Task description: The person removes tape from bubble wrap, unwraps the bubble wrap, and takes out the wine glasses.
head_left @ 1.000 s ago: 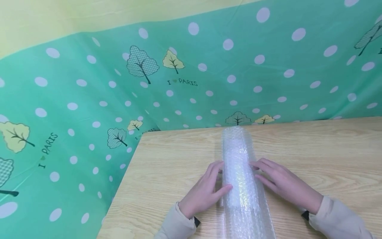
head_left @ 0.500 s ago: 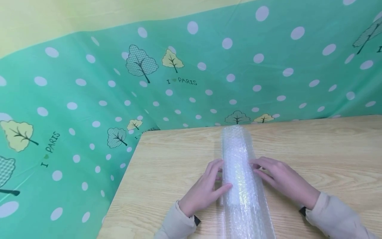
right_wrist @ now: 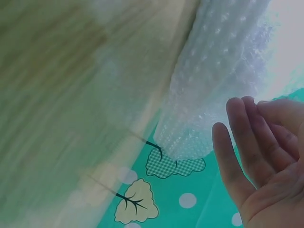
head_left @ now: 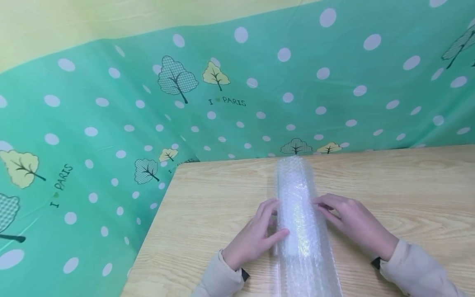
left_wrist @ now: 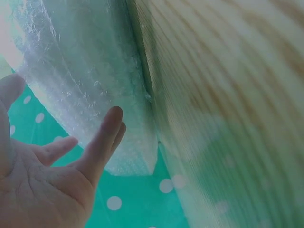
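Bare left hand (head_left: 252,238) and right hand (head_left: 359,227) on a long, shiny bundle of clear plastic bubble wrap (head_left: 302,231)

So the bundle's lying lengthwise on a pale wood-grain desk (head_left: 211,194), far end right by the back edge, near end running out the bottom of the head view. There's a whitish patch showing through the plastic, can't really tell what it is.

Left hand's fingers are loosely spread along the left side, thumb resting on top. Right hand is pinching at the right side, thumb and finger tips together; how much plastic is between them is too small to see.

Light beige sleeves (head_left: 419,268) on both arms. Behind the desk hangs a green cloth with white dots and printed trees (head_left: 230,49).
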Motion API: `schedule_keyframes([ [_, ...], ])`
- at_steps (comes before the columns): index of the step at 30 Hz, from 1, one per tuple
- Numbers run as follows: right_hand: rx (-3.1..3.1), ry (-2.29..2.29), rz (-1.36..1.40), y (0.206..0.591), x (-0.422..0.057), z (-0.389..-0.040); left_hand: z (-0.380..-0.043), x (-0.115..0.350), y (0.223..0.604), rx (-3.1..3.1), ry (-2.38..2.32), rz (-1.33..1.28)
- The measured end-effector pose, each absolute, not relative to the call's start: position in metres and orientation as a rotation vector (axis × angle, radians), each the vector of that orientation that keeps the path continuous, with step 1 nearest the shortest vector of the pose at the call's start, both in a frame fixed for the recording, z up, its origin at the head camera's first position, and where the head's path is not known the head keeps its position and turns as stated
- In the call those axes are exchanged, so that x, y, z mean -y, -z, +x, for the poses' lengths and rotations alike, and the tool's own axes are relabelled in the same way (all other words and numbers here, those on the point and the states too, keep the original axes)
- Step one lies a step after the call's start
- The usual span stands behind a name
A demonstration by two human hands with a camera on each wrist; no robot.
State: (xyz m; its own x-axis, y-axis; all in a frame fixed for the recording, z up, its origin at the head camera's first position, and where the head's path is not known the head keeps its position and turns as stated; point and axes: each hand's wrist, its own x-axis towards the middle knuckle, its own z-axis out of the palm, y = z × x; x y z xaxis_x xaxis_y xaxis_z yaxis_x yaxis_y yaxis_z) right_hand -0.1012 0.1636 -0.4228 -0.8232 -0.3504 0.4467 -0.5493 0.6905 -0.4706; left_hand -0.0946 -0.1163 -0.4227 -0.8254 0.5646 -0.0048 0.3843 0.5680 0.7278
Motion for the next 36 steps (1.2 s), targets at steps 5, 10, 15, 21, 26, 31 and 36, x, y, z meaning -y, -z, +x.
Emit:
schedule_keyframes([
  [5, 2.558, -0.840, 0.732, 0.421, -0.164, -0.101, -0.094, 0.117, 0.423, -2.567, -1.098, 0.783],
  [10, 2.535, -0.829, 0.748, 0.419, -0.163, -0.099, -0.094, 0.117, 0.424, -2.571, -1.096, 0.790],
  [15, 2.512, -0.844, 0.766, 0.416, -0.161, -0.097, -0.094, 0.117, 0.425, -2.572, -1.092, 0.787],
  [21, 2.493, -0.869, 0.784, 0.410, -0.159, -0.094, -0.094, 0.117, 0.425, -2.575, -1.084, 0.788],
  [26, 2.485, -0.895, 0.780, 0.408, -0.158, -0.094, -0.094, 0.117, 0.425, -2.599, -1.057, 0.797],
  [31, 2.444, -0.913, 0.795, 0.409, -0.154, -0.097, -0.095, 0.117, 0.424, -2.608, -1.045, 0.793],
  [36, 2.440, -0.940, 0.772, 0.409, -0.152, -0.099, -0.095, 0.117, 0.425, -2.604, -1.049, 0.792],
])
